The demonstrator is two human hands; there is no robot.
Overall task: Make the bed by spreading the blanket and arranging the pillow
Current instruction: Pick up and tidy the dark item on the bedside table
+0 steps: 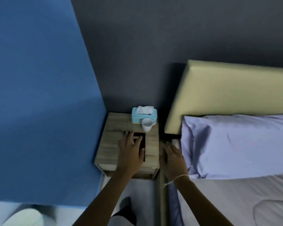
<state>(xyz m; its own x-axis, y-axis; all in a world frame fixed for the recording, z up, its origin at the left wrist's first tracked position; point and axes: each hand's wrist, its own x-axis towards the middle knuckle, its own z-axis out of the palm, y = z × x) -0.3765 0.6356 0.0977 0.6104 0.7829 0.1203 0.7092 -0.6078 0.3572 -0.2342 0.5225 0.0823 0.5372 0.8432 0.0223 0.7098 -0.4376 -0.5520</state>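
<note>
The scene is dim and cool, washed in a bluish cast, with no lamp or window in view. Light seems soft and comes from above and behind the camera. The left hand [131, 150] and right hand [172, 156] both look dark against the pale surfaces and are smeared by motion blur, the right hand's fingers [166, 146] most of all. Just beyond those fingertips a deep black shadow fills the gap beside the headboard [227, 90]. Ahead of the left fingers, the tissue box [144, 117] and cup [147, 124] are soft, not crisp. Wall lines bow (wide-angle lens), and the lower left corner is a pale blur.
</note>
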